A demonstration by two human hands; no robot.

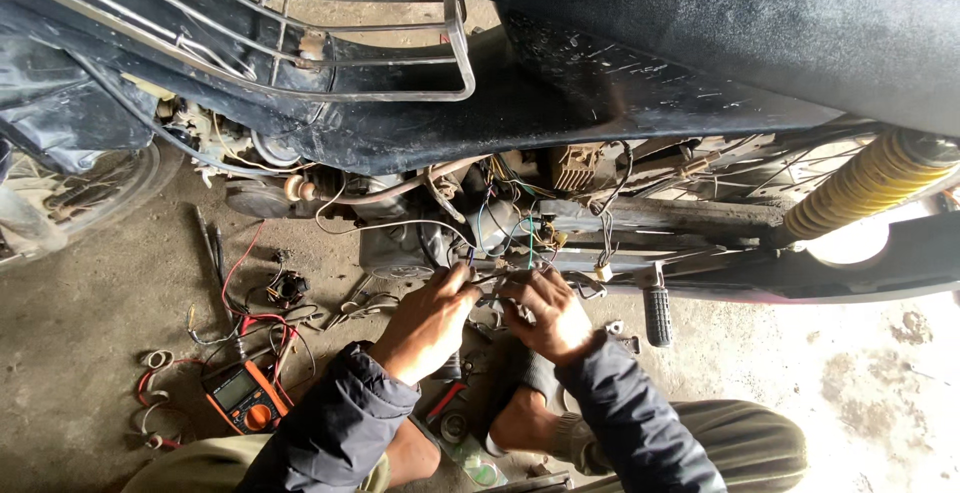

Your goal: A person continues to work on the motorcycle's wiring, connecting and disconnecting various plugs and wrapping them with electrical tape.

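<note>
Both hands work at the wire bundle (497,288) under the motorcycle (560,103) frame. The left hand (432,318) has its fingers (462,278) pinched shut on the wires. The right hand (548,313) has its fingers (520,288) curled around the same wires. An orange multimeter (246,396) lies on the floor (90,323), well left of the fingers, red leads (262,325) beside it.

The motorcycle body (560,93) is seen in black, its shock spring (860,185) in yellow, and its rack (400,48) in bare silver metal. An orange meter (245,396) with red leads (262,325) is laid on the grey floor (90,293). Dark navy sleeves (335,428) and olive trousers (745,443) are worn, and green and blue wires (505,218) are shown.
</note>
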